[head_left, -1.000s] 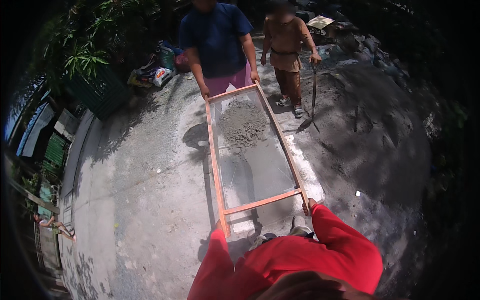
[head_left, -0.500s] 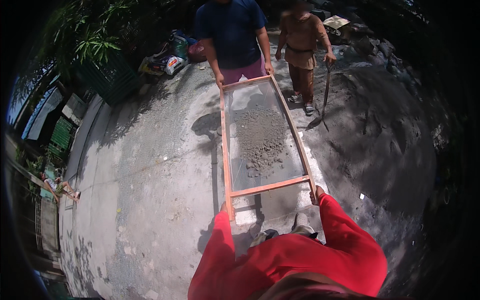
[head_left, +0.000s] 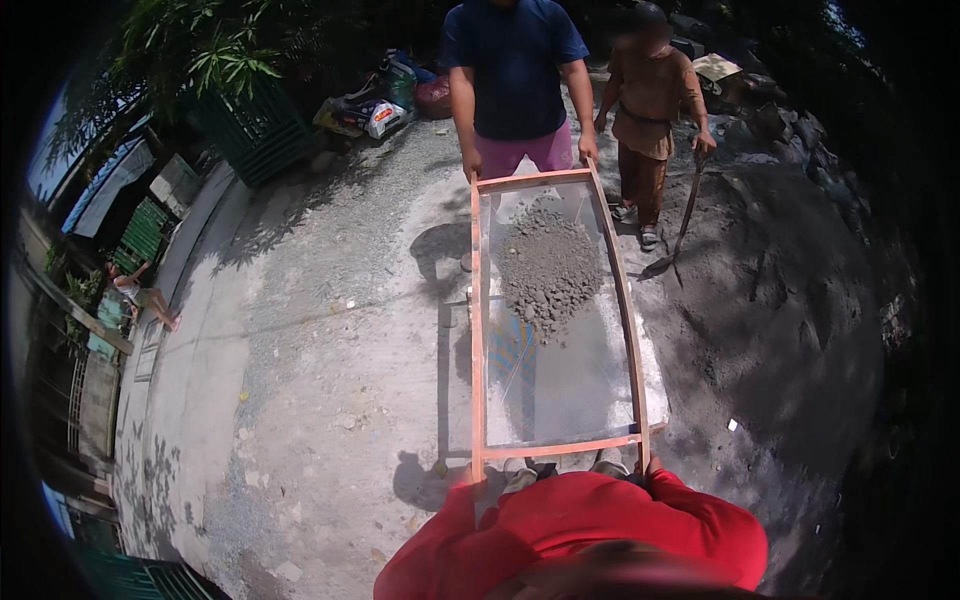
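Note:
A long wooden-framed sieve (head_left: 477,340) with fine mesh hangs level between me and a co-worker. Grey gravel and clumps of sand (head_left: 548,265) lie on the far half of its mesh. My left hand (head_left: 465,476), mostly hidden by the red sleeve, is closed around the near left handle end. At the near right handle end my right hand (head_left: 654,466) is gripping too, close to my body. Opposite me, the co-worker in a dark blue shirt (head_left: 515,70) holds the two far handle ends.
Another person in brown (head_left: 650,110) stands at the far right, one hand on a shovel (head_left: 688,215). A broad heap of dark sand (head_left: 770,290) spreads along the right. Filled sacks (head_left: 365,115) lie at the back left. Someone sits by the left wall (head_left: 140,290).
The sieve has come toward me, and my arms have bent, bringing both hands near my body. On the mesh, the gravel now sits farther from my end.

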